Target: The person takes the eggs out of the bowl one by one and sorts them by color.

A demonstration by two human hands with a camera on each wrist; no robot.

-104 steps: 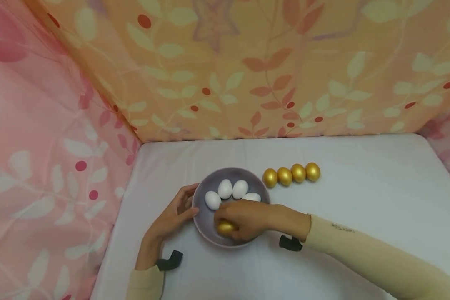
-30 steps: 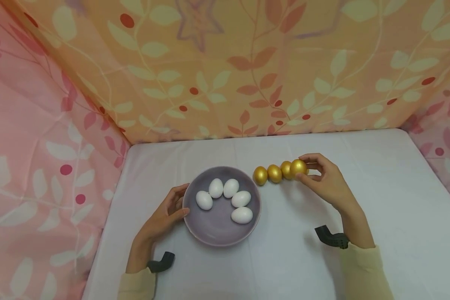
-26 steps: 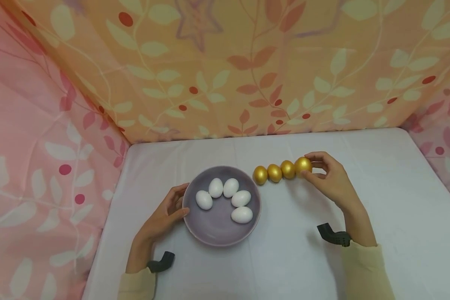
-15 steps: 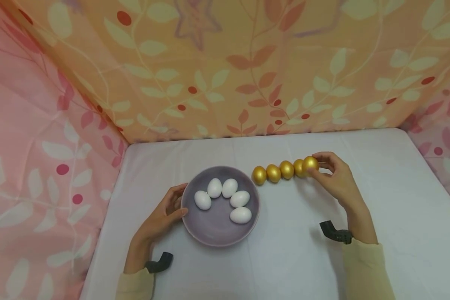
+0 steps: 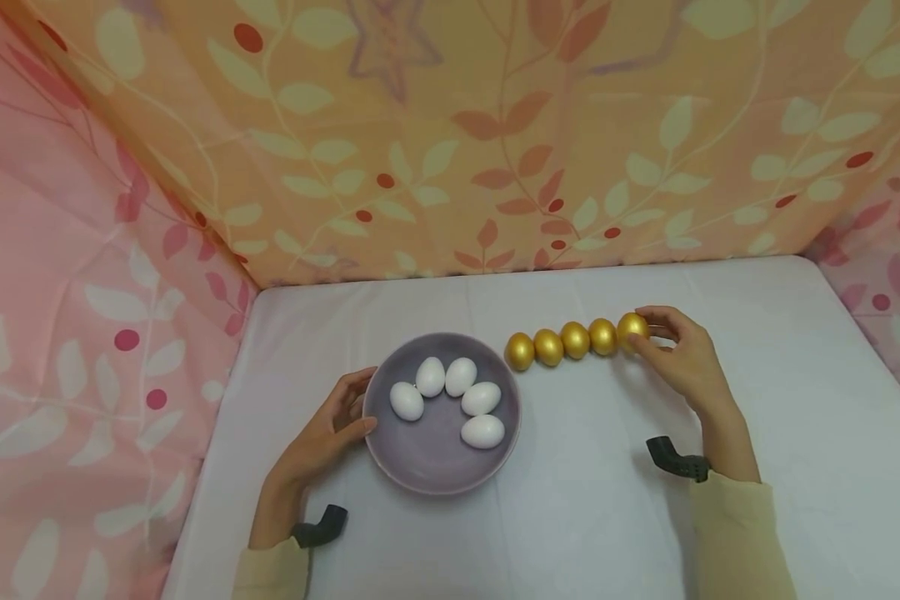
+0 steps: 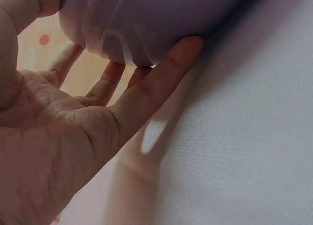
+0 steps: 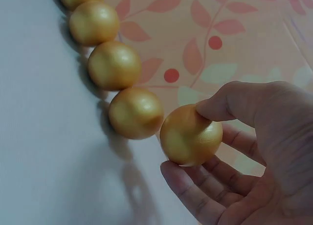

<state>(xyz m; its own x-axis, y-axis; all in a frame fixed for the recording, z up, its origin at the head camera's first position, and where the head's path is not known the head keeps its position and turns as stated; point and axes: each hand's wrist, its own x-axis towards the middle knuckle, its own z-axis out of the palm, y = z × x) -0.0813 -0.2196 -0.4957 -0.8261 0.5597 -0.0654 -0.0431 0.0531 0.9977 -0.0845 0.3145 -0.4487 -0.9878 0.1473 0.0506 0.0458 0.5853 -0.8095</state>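
My left hand (image 5: 335, 425) holds the purple-grey bowl (image 5: 431, 475) at its left side. In the left wrist view, the fingers (image 6: 161, 78) lie along the bowl's outer wall while the thumb reaches up towards the rim. Several white eggs (image 5: 482, 398) form an arc inside the bowl. To the right, my right hand (image 5: 682, 354) pinches a gold egg (image 7: 188, 137) between thumb and fingers. That egg is at the right end of a row of gold eggs (image 5: 575, 340), right beside the last one (image 7: 136, 113) in the right wrist view.
A white cloth covers the table (image 5: 570, 500). Behind it hangs an orange leaf-patterned curtain (image 5: 450, 225), with a pink one (image 5: 82, 375) on the left. Dark curved mounts (image 5: 678, 462) sit at both wrists.
The right hand has carried a gold egg out of the bowl to the row, then rightward along it to the row's end. The left hand stays at the bowl.
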